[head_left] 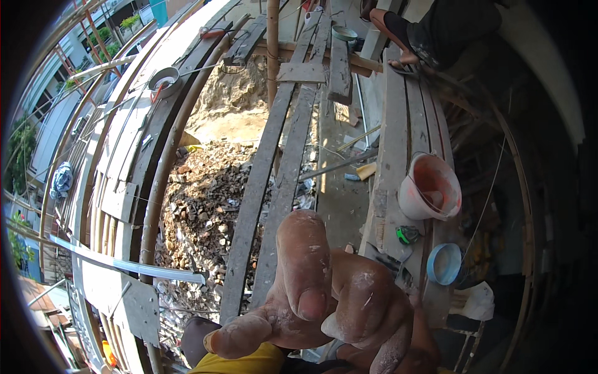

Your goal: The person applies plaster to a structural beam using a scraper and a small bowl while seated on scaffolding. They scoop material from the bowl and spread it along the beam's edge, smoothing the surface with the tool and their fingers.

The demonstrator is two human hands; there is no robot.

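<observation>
Close to the camera, my left hand (355,299) is raised in front of me, dusted with pale, dry spots. Its thumb stretches to the left while the other fingers curl, apart from one another, and nothing shows between them. Which hand it is I judge from the thumb's side; the wrist is hidden. My right hand does not show. Just beyond the fingers on the right lie a flat metal blade, perhaps a trowel (393,262), and a green-and-black tape measure (408,235). A pinkish bucket (408,198), stained orange-red inside, stands behind them. Nearer sits a round light-blue container (444,263).
Weathered planks (398,131) form a walkway on the right; narrower planks (265,162) cross above rubble (202,206). A person's leg (398,37) is at the far right. A bamboo pole (273,43) stands upright ahead. A basin (164,81) rests on the left planks.
</observation>
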